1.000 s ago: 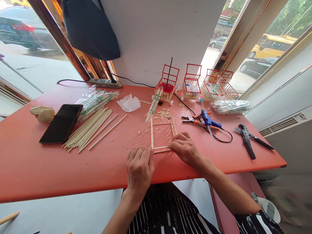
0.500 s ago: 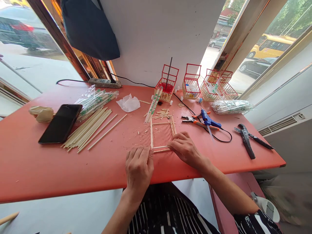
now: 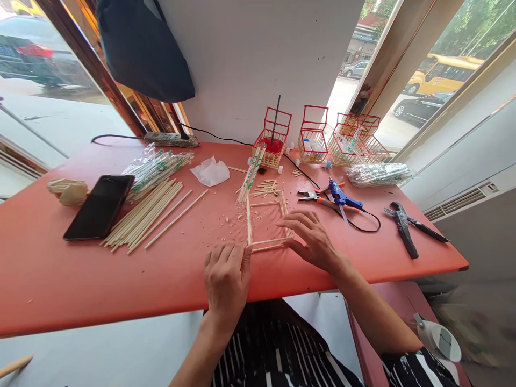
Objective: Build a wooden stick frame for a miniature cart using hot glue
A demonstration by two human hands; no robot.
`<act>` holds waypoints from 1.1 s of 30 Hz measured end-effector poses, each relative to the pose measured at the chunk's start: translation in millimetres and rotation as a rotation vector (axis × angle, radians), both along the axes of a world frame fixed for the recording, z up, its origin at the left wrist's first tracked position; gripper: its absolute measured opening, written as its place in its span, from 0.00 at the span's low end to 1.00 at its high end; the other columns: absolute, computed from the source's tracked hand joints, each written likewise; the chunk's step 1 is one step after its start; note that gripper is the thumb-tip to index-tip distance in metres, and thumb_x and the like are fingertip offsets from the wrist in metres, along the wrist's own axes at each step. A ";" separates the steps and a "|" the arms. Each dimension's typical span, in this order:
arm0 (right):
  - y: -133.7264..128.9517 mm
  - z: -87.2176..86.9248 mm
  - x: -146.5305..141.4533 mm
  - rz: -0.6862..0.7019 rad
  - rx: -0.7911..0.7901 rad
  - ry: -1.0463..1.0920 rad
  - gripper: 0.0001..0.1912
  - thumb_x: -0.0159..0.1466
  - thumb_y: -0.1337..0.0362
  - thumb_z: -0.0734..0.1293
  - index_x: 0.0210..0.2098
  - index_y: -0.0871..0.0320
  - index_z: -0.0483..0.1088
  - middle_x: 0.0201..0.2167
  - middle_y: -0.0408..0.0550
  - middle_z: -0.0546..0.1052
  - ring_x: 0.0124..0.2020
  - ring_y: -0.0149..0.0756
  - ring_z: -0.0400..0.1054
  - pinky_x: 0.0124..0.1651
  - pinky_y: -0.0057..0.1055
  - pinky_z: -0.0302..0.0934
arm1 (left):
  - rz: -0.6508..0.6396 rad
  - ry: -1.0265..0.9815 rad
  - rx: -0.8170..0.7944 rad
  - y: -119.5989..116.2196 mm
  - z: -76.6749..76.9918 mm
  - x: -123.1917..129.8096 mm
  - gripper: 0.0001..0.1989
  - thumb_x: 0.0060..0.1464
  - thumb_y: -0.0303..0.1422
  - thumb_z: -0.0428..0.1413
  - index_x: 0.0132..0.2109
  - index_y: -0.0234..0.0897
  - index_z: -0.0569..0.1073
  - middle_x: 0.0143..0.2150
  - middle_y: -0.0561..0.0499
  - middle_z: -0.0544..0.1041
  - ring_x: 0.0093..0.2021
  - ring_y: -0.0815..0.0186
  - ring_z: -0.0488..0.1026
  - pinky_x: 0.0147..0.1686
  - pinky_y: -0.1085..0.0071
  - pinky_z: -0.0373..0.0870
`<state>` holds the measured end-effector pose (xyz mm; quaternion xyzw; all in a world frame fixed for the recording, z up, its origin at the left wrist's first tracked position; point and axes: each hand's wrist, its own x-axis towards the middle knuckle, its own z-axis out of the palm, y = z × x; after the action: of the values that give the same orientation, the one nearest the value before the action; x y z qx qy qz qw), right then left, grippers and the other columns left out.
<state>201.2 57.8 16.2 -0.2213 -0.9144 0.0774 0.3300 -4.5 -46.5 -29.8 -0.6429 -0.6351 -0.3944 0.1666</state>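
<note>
A small box-shaped frame of thin wooden sticks (image 3: pixel 248 220) stands on the red table in front of me. At its near left corner my left hand (image 3: pixel 226 271) is closed, thumb and fingers pinching the stick end. My right hand (image 3: pixel 312 241) is beside the near right corner, its thumb and fingers apart around that corner without a visible grip. Small stick offcuts (image 3: pixel 266 187) and crumbs lie just behind and to the left of the frame.
On the left are loose sticks (image 3: pixel 143 215), a phone (image 3: pixel 99 207) and wrapped chopsticks (image 3: pixel 158 169). Stick baskets with red rims (image 3: pixel 314 131) stand at the back. Rightward lie a blue glue gun (image 3: pixel 342 196), orange-handled pliers (image 3: pixel 322 200) and black-handled pliers (image 3: pixel 404 231).
My right hand has loosened from the near right corner, its fingers spreading and shifting slightly right. The left hand keeps its hold on the frame.
</note>
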 end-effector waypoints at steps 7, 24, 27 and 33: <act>0.4 3.9 3.1 -0.086 -0.062 0.119 0.16 0.76 0.61 0.56 0.53 0.53 0.72 0.49 0.53 0.79 0.53 0.43 0.70 0.57 0.42 0.60 | -0.011 -0.053 -0.020 -1.3 -4.2 -1.2 0.10 0.67 0.30 0.51 0.36 0.37 0.73 0.33 0.46 0.78 0.37 0.58 0.71 0.44 0.62 0.65; 2.6 1.5 2.0 -0.155 -0.069 0.132 0.15 0.76 0.60 0.56 0.44 0.55 0.74 0.44 0.51 0.80 0.49 0.40 0.72 0.54 0.39 0.59 | -0.026 -0.077 0.043 -7.9 2.4 -6.4 0.11 0.67 0.34 0.53 0.34 0.38 0.73 0.31 0.48 0.76 0.36 0.60 0.70 0.41 0.65 0.67; 1.6 3.4 2.9 -0.154 -0.059 0.154 0.15 0.76 0.60 0.56 0.44 0.55 0.74 0.44 0.51 0.80 0.49 0.40 0.73 0.54 0.39 0.59 | -0.041 -0.061 0.110 -10.7 6.5 -8.1 0.03 0.65 0.31 0.56 0.42 0.38 0.75 0.36 0.46 0.79 0.39 0.59 0.73 0.45 0.63 0.69; -6.5 27.9 23.9 -0.272 -0.028 0.248 0.12 0.75 0.63 0.59 0.48 0.53 0.74 0.47 0.51 0.80 0.52 0.43 0.72 0.57 0.41 0.61 | -0.174 -0.009 0.165 -6.6 19.3 -6.9 0.11 0.59 0.28 0.61 0.50 0.40 0.76 0.43 0.44 0.81 0.48 0.54 0.74 0.52 0.57 0.69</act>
<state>225.1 51.3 44.1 -0.3361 -0.8271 0.0714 0.4447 -11.4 -53.1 -10.5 -0.6780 -0.5430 -0.4611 0.1813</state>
